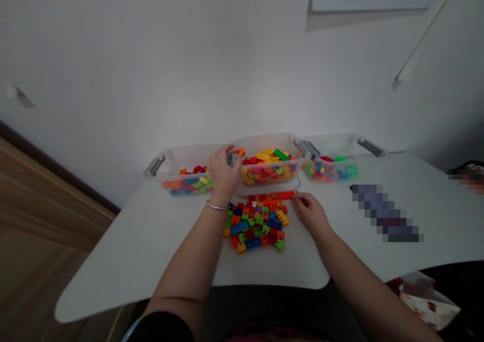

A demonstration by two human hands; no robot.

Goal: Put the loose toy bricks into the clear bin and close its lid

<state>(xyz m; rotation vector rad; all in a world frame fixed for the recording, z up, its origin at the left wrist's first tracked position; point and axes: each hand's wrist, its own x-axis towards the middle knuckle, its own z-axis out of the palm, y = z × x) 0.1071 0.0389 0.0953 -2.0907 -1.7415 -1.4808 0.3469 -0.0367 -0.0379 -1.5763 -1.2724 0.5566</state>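
My left hand (224,173) is raised at the left end of the middle clear plastic bin (272,166). An orange toy brick (241,151) shows at its thumb and fingertips, apparently pinched between them. On the tabletop, my right hand (310,212) has its thumb and fingers closed on the right end of a row of red and orange bricks (278,195). This row lies just in front of the middle bin. A loose pile of multicoloured toy bricks (257,223) spreads over the table between my forearms.
Two more clear bins stand against the wall, a left bin (181,155) and a right bin (336,143), both holding colourful pieces. Under the middle bin is a clear lid (297,183). A pixelated object (385,213) lies on the white table (124,251) at right.
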